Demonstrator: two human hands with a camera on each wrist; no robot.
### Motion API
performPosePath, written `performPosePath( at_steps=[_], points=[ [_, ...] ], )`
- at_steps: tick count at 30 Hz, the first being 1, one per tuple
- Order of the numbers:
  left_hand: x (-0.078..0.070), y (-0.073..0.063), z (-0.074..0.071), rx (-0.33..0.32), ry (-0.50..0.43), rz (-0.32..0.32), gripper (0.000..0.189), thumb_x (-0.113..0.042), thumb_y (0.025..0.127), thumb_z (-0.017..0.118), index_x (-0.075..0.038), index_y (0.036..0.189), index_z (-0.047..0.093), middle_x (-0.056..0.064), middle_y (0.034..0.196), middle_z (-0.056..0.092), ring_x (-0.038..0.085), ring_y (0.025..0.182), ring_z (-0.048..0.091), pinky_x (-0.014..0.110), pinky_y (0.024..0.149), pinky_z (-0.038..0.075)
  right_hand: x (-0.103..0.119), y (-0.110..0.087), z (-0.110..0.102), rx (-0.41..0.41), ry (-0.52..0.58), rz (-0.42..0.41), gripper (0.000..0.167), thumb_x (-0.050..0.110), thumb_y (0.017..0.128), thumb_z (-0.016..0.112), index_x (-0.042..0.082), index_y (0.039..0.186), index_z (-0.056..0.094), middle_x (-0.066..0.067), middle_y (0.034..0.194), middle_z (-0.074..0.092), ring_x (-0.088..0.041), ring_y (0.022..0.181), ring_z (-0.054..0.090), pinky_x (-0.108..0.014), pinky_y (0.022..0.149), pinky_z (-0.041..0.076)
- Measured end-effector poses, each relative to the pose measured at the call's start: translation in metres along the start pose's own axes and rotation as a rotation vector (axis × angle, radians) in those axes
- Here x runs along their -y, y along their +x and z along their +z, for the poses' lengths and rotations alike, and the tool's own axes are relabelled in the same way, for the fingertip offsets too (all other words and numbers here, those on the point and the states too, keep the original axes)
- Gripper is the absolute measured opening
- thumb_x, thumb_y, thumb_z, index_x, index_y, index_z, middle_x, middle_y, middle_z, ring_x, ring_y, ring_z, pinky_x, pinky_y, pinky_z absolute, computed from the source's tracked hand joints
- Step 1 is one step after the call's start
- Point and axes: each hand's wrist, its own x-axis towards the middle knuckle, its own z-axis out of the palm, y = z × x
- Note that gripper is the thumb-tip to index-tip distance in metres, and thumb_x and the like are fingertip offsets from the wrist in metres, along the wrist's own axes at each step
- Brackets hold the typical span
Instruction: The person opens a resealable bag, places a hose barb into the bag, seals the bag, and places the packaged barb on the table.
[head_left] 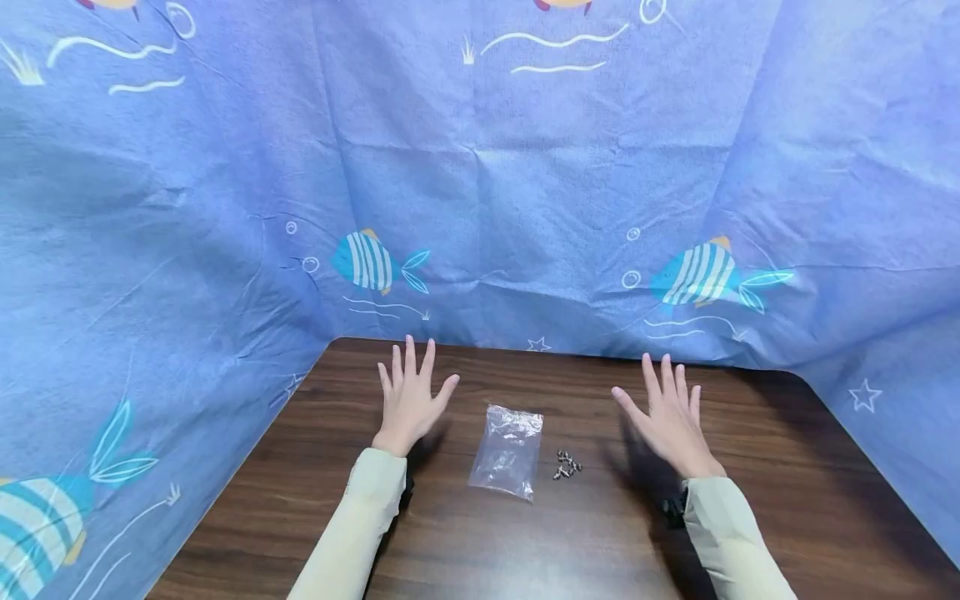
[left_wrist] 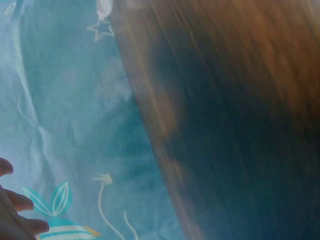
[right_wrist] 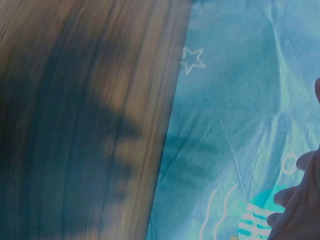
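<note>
A clear plastic bag [head_left: 507, 454] lies flat on the brown wooden table, between the two hands. Just right of it sits a small cluster of shiny metal pieces [head_left: 567, 465], too small to make out their kind. My left hand [head_left: 408, 404] is held out left of the bag with fingers straight and spread, holding nothing. On the other side, my right hand [head_left: 671, 417] reaches forward to the right of the metal pieces, its fingers also spread and nothing in them. Fingertips of each hand show at the lower corners of the wrist views; neither bag nor metal pieces appear there.
The wooden table [head_left: 592, 550] has rounded far corners. A blue cloth [head_left: 555, 200] printed with fish and stars hangs right behind its far edge and along both sides. Both forearms wear pale sleeves, and a dark band [head_left: 675, 507] shows at the right wrist.
</note>
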Motion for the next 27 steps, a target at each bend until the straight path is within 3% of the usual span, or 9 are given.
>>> performPosePath(
  at_steps=[4, 10, 18, 23, 27],
  points=[
    [-0.003, 0.0, -0.003, 0.01, -0.094, 0.051, 0.074, -0.063, 0.096, 0.034, -0.027, 0.156, 0.009, 0.01, 0.162, -0.004, 0.033, 0.149, -0.007, 0.061, 0.114, -0.004, 0.005, 0.008, 0.0, 0.035, 0.078, -0.091, 0.078, 0.052, 0.098, 0.043, 0.015, 0.156, 0.006, -0.024, 0.159, -0.002, -0.044, 0.146, -0.008, -0.064, 0.111, -0.009],
    [-0.009, -0.007, -0.005, 0.153, -0.17, 0.189, 0.067, -0.054, 0.1, 0.037, -0.029, 0.155, 0.008, 0.003, 0.162, -0.006, 0.026, 0.149, -0.008, 0.059, 0.115, -0.005, 0.012, 0.017, 0.008, 0.13, 0.083, -0.276, 0.071, 0.043, 0.098, 0.049, 0.015, 0.155, 0.017, -0.017, 0.161, 0.008, -0.039, 0.148, 0.002, -0.06, 0.115, 0.001],
    [-0.02, -0.029, -0.002, 0.362, -0.08, 0.407, 0.066, -0.053, 0.1, 0.038, -0.028, 0.155, 0.013, -0.001, 0.162, -0.002, 0.024, 0.149, 0.001, 0.056, 0.117, 0.001, 0.027, 0.024, 0.02, 0.243, -0.05, -0.492, 0.066, 0.046, 0.098, 0.048, 0.013, 0.152, 0.028, -0.009, 0.159, 0.022, -0.031, 0.146, 0.02, -0.053, 0.117, 0.014],
    [-0.024, -0.044, 0.004, 0.465, 0.001, 0.531, 0.064, -0.052, 0.1, 0.039, -0.025, 0.155, 0.019, 0.002, 0.162, 0.007, 0.027, 0.149, 0.012, 0.057, 0.116, 0.008, 0.035, 0.025, 0.032, 0.296, -0.08, -0.568, 0.064, 0.045, 0.099, 0.047, 0.007, 0.149, 0.034, -0.011, 0.156, 0.03, -0.031, 0.144, 0.027, -0.052, 0.115, 0.02],
    [-0.027, -0.053, 0.009, 0.532, 0.057, 0.59, 0.063, -0.055, 0.1, 0.035, -0.024, 0.154, 0.024, 0.003, 0.161, 0.017, 0.026, 0.148, 0.019, 0.059, 0.115, 0.013, 0.038, 0.023, 0.043, 0.349, -0.11, -0.582, 0.06, 0.042, 0.101, 0.045, 0.006, 0.148, 0.036, -0.012, 0.154, 0.033, -0.033, 0.142, 0.03, -0.053, 0.114, 0.021]
  ],
)
